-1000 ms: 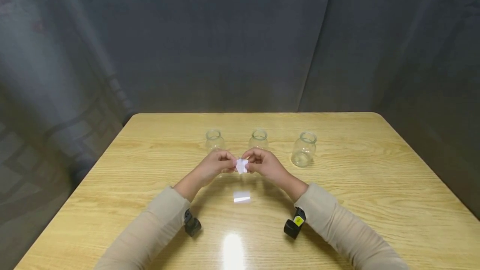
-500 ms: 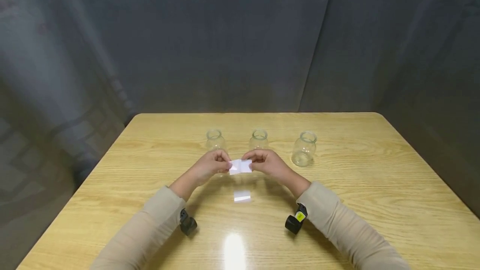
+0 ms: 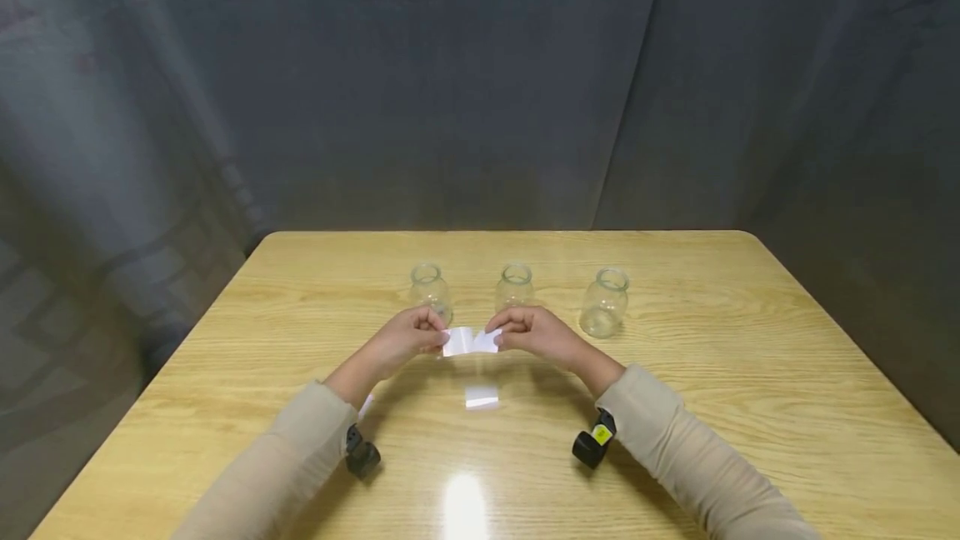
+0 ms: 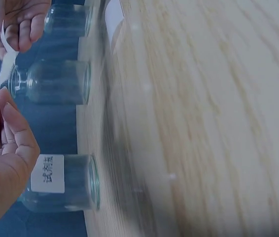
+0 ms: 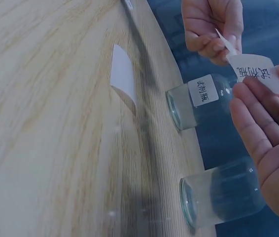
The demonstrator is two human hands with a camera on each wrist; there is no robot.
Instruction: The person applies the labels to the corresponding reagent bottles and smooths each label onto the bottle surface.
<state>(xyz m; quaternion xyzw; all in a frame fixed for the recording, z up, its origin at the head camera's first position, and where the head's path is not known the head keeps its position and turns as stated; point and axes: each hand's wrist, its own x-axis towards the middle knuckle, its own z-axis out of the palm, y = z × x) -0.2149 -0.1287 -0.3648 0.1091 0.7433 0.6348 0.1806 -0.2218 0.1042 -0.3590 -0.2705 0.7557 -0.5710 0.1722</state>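
My left hand (image 3: 403, 342) pinches a white backing paper (image 3: 457, 342) between thumb and fingers above the table. Beside it my right hand (image 3: 538, 335) pinches a white sticker label (image 3: 488, 341), whose handwritten characters show in the right wrist view. The two pieces meet between my hands; whether they still stick together there, I cannot tell. Just beyond stand a left glass jar (image 3: 431, 288), a middle glass jar (image 3: 515, 283) and a right glass jar (image 3: 604, 305). The left jar bears a similar handwritten label (image 4: 48, 174), seen in the left wrist view.
A curled white piece of paper (image 3: 482, 397) lies on the wooden table (image 3: 735, 357) in front of my hands. Another white scrap (image 3: 365, 406) shows beside my left wrist. Behind the table's far edge hangs a dark grey curtain (image 3: 450, 90).
My left hand has moved left, away from the right hand, and the white paper has spread from a small folded shape into two wider pieces. The right hand has barely moved.
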